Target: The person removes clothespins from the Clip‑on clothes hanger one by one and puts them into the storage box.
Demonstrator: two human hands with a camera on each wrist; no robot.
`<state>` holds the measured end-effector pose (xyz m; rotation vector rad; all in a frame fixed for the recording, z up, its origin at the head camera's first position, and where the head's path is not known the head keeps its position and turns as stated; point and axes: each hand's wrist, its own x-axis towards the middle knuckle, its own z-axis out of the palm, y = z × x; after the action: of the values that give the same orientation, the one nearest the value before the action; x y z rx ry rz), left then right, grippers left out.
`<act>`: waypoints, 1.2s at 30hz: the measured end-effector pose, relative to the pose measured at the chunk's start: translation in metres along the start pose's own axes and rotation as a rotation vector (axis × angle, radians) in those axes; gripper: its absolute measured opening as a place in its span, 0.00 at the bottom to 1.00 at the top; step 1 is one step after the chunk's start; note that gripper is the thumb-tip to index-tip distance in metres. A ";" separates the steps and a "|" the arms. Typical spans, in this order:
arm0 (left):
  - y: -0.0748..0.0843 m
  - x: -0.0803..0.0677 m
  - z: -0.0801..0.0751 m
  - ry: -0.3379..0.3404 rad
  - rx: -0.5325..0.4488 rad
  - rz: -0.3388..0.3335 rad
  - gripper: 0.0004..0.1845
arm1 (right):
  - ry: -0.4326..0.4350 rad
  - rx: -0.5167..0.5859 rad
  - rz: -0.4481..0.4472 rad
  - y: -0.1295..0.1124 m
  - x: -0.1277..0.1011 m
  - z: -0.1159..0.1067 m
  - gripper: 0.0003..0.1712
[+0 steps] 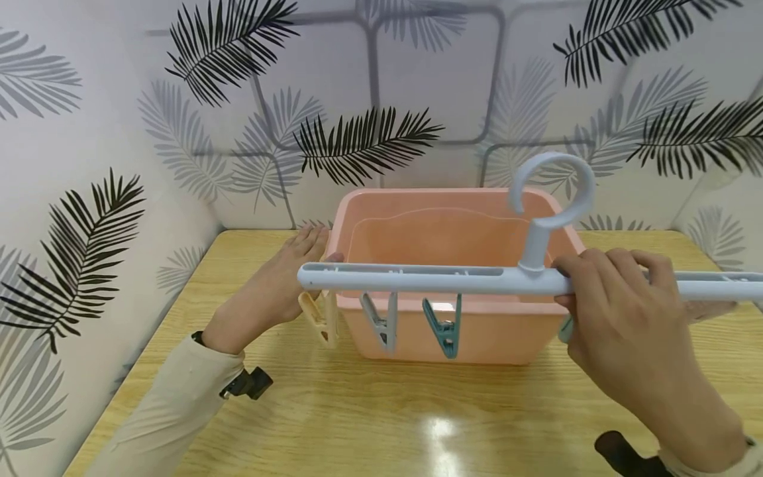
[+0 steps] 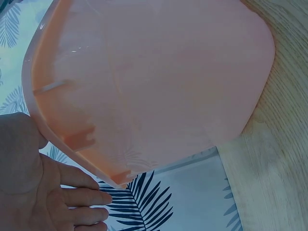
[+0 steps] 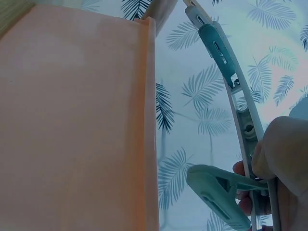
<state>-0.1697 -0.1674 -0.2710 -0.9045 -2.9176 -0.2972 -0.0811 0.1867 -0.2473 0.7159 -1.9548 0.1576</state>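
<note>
My right hand (image 1: pixel 626 324) grips the bar of a pale blue clip hanger (image 1: pixel 417 279), just right of its curved hook (image 1: pixel 587 192). The bar is level above the front of a pink plastic basin (image 1: pixel 435 331). A cream clip (image 1: pixel 322 318), a grey clip (image 1: pixel 381 321) and a teal clip (image 1: pixel 444 328) hang from its left half. Another green clip (image 3: pixel 219 195) shows beside my right fingers in the right wrist view. My left hand (image 1: pixel 280 278) lies along the basin's left side, fingers straight, thumb at the rim.
The basin stands on a light wood table (image 1: pixel 334 417), close to its back edge. Behind and to the left are walls with a leaf-patterned covering (image 1: pixel 429 79). The hanger's right end runs out of the head view.
</note>
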 end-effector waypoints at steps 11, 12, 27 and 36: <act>-0.002 0.003 0.000 -0.016 -0.063 -0.067 0.32 | -0.050 -0.019 0.062 0.013 0.011 0.014 0.23; -0.002 0.004 0.000 -0.014 -0.066 -0.065 0.32 | -0.043 -0.010 0.070 0.014 0.011 0.016 0.22; 0.001 0.000 0.003 0.077 -0.152 -0.036 0.30 | 0.061 -0.002 0.130 0.023 0.009 0.038 0.22; 0.012 -0.002 0.005 0.105 -0.174 -0.058 0.31 | 0.178 -0.010 0.124 0.029 0.007 0.045 0.25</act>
<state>-0.1612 -0.1584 -0.2744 -0.7983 -2.8591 -0.5922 -0.1344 0.1891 -0.2573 0.5544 -1.8279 0.2777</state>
